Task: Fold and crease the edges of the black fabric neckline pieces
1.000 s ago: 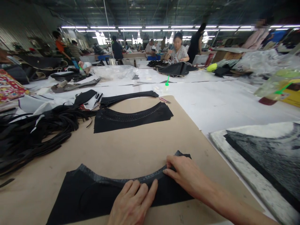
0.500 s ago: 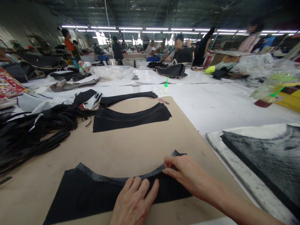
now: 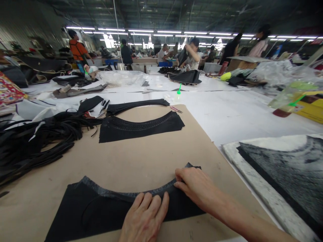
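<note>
A black curved piece (image 3: 108, 215) lies flat on the brown board (image 3: 141, 153) in front of me, a grey strip (image 3: 106, 192) running along its concave edge. My left hand (image 3: 147, 213) rests palm down on the middle of the piece, fingers slightly spread, fingertips just below the strip. On the right part of the curve, my right hand (image 3: 193, 183) pinches the edge between thumb and bent fingers. Farther back lies a stack of black curved pieces (image 3: 141, 129) with stitch-like marks, and behind it a narrower black stack (image 3: 137, 105).
Black strips (image 3: 50, 144) are heaped at the left. Small pink-handled snips (image 3: 176, 109) and a green-tipped bottle (image 3: 179, 94) stand or lie beyond the stacks. A pale slab (image 3: 254, 174) bearing dark grey pieces is at the right. People work in the background.
Both hands stay almost in place on the black piece; the left fingers have drawn slightly closer together. In the background, several people have changed posture or position.
</note>
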The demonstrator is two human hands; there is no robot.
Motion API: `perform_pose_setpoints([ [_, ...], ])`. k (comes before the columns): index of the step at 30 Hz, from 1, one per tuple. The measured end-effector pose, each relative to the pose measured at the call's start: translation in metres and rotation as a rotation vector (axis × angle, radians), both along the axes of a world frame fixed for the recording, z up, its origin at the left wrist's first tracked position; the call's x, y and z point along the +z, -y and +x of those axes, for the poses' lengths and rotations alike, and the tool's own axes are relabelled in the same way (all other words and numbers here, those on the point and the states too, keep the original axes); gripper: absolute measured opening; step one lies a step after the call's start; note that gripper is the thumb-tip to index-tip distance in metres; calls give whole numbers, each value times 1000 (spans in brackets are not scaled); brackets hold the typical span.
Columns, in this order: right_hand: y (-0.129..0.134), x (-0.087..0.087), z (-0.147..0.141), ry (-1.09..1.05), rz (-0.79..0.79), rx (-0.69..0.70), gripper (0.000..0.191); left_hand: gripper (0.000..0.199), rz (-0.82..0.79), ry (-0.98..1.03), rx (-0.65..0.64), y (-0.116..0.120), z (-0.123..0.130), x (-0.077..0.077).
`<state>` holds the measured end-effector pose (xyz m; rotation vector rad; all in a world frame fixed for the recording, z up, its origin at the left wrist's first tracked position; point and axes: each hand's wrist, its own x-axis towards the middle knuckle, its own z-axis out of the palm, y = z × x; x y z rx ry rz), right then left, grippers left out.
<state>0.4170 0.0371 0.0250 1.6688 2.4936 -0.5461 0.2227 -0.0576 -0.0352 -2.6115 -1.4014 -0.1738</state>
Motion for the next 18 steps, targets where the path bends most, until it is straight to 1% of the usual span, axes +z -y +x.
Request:
perform_pose_setpoints([
  [2, 0, -3, 2, 8, 21, -28, 11, 47, 18, 1, 3, 0, -1, 0],
  [4, -2, -6, 6, -28, 24, -85, 14, 45, 37, 6, -17, -1, -2, -1],
  [6, -5, -8, 13, -118, -11, -153, 16, 44, 60, 20, -32, -3, -4, -2],
  [8, -9, -9, 22, -216, -71, -200, 13, 42, 78, 34, -37, -4, -5, -3],
  [12, -16, -12, 40, -321, -130, -222, 3, 40, 104, 41, -49, -5, -6, -3],
  [15, -17, -16, 47, -367, -130, -244, 6, 39, 115, 43, -56, -5, -7, -2],
  [18, -17, -21, 47, -369, -128, -269, 7, 39, 144, 52, -62, -5, -8, -3],
])
